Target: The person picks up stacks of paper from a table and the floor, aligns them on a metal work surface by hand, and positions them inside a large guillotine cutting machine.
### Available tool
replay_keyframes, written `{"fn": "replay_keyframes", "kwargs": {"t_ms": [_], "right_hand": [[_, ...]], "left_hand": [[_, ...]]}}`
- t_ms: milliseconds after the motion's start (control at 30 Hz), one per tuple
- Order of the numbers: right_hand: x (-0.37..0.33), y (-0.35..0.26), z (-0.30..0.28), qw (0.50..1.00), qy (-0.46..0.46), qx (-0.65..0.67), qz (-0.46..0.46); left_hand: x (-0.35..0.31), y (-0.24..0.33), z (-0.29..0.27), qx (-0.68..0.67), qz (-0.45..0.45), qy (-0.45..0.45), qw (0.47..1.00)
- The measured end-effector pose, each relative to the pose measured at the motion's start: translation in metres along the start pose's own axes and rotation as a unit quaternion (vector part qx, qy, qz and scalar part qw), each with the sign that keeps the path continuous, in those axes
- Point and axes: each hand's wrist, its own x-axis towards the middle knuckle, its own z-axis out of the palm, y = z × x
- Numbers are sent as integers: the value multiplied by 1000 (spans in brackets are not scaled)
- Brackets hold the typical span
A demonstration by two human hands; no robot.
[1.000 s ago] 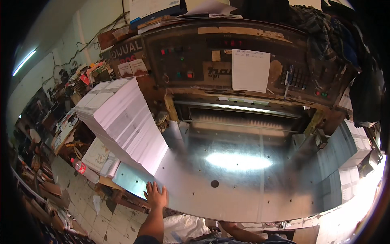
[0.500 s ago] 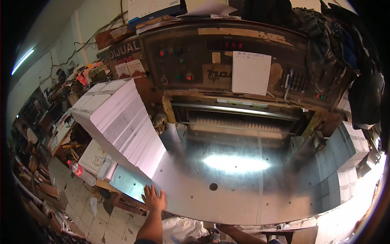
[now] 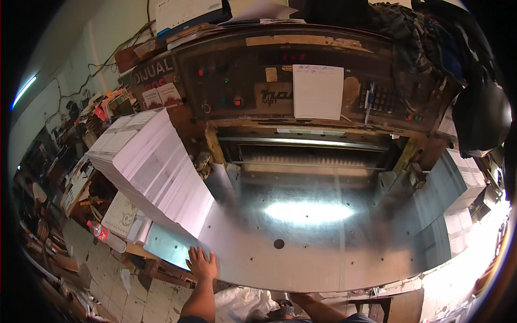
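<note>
1. Polished steel makes up the surface (image 3: 323,237) of a large paper-cutting machine; a bright patch of lamp glare is seen on it, well ahead of and to the right of the left hand (image 3: 202,264).
2. Left hand: laid flat, fingers spread, palm down on the near edge of the surface. Nothing is gripped by it.
3. Paper stack (image 3: 153,167): a tall white pile, fanned into a slope, is found just ahead of and slightly to the left of the left hand. Its lowest corner lies close to the fingertips; whether contact is made cannot be told.
4. Right hand: only a forearm (image 3: 318,307) is seen at the lower edge, to the right of the left hand. The hand itself is hidden, so how far open it is cannot be told.
5. Cutting throat (image 3: 307,156) with its clamp bar is located far ahead of both hands, under the control panel (image 3: 301,86). No paper is seen inside it.
6. Step judged to be in hand: the left hand is braced beside the pile, ahead of any handling of sheets; no sheet has been lifted yet.
7. Next move, as a judgement: a clean grip on the lower edge of the pile would be needed, with the fanned sheets kept from sliding off the surface edge toward the cluttered floor (image 3: 107,280) left of the hand.
</note>
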Motion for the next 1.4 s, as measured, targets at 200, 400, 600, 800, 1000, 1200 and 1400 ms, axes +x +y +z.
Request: {"fn": "replay_keyframes", "kwargs": {"t_ms": [200,400,600,800,1000,1200,1400], "right_hand": [[3,-4,-7,1000,-22,9,-2],[-6,-3,-4,998,35,-42,-34],[-14,4,10,997,73,8,23],[-4,2,7,999,15,6,28],[-3,-2,-2,999,-45,-7,17],[-24,-7,2,1000,-2,-7,25],[-57,-4,-34,944,-120,217,219]], "left_hand": [[0,-4,4,1,10,12,1000],[1,-7,8,-3,8,20,1000],[2,-7,9,-2,9,21,1000],[2,-5,6,-1,-3,6,1000],[2,-6,7,0,-1,9,1000],[2,-8,11,1,9,24,1000],[2,-8,12,-2,4,21,1000]]}}
